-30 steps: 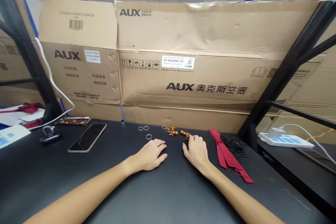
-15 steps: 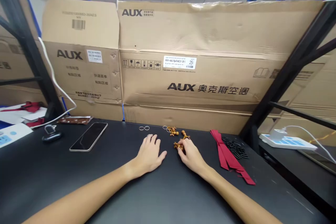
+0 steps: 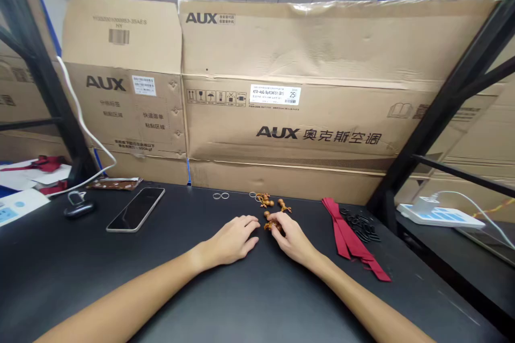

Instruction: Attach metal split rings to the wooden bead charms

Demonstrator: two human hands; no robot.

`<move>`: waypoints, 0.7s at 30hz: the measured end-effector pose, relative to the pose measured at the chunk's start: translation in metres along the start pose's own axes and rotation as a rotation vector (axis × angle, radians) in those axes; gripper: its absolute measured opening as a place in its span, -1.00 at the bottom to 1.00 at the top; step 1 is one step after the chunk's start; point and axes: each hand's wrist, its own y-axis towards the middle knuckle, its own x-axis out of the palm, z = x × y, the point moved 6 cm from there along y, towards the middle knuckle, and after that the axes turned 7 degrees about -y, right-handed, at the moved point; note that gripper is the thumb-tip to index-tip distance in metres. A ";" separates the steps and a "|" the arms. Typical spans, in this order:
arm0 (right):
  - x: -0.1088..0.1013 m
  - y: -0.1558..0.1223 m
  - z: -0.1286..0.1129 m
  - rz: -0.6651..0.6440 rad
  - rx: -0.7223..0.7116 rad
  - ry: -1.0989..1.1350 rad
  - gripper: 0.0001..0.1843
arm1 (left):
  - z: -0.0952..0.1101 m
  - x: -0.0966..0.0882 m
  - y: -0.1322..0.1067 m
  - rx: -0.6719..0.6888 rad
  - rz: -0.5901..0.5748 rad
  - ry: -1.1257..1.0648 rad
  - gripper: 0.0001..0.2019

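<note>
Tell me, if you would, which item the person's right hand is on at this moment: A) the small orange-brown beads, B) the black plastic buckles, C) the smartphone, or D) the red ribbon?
A: the fingertips of the right hand are closed on the small orange-brown beads at the middle of the black table.

**Small things, partly hidden or cut off**

The fingers of the right hand point(image 3: 287, 223) cover part of the wooden beads point(image 3: 272, 225), so their full shape cannot be seen. The small rings point(image 3: 218, 196) and black pieces point(image 3: 359, 226) are too small to tell well. The picture's edges cut the papers point(image 3: 24, 181) at left and both forearms point(image 3: 120, 295).
</note>
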 end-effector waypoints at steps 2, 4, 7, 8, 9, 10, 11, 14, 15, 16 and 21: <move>-0.001 0.000 0.000 0.007 0.013 0.019 -0.85 | -0.004 -0.001 0.000 -0.044 0.040 0.037 -0.73; -0.002 0.001 0.000 0.005 0.043 0.054 -0.87 | -0.010 0.000 0.000 -0.111 0.075 0.087 -0.75; -0.002 0.000 -0.001 -0.009 0.069 0.120 -0.87 | -0.016 0.003 0.000 -0.168 0.067 0.133 -0.82; -0.002 0.000 -0.001 -0.014 0.070 0.136 -0.88 | -0.016 0.004 0.000 -0.170 0.060 0.139 -0.84; -0.003 0.000 -0.002 -0.018 0.067 0.147 -0.88 | -0.016 0.004 0.000 -0.168 0.055 0.143 -0.85; -0.003 -0.001 -0.003 -0.019 0.062 0.149 -0.89 | -0.016 0.004 0.000 -0.166 0.056 0.143 -0.86; -0.004 -0.001 -0.004 -0.017 0.051 0.141 -0.88 | -0.016 0.003 0.000 -0.165 0.060 0.138 -0.86; -0.006 -0.001 -0.009 0.011 -0.022 0.078 -0.88 | -0.013 0.001 0.001 -0.124 0.045 0.093 -0.80; -0.007 -0.001 -0.011 0.023 -0.046 0.061 -0.88 | -0.011 0.002 0.001 -0.093 0.025 0.074 -0.76; -0.008 -0.001 -0.011 0.033 -0.060 0.051 -0.87 | -0.009 0.002 0.001 -0.061 0.000 0.057 -0.72; -0.001 -0.001 -0.003 -0.015 0.003 -0.007 -0.83 | -0.004 0.003 -0.001 0.013 -0.070 0.023 -0.70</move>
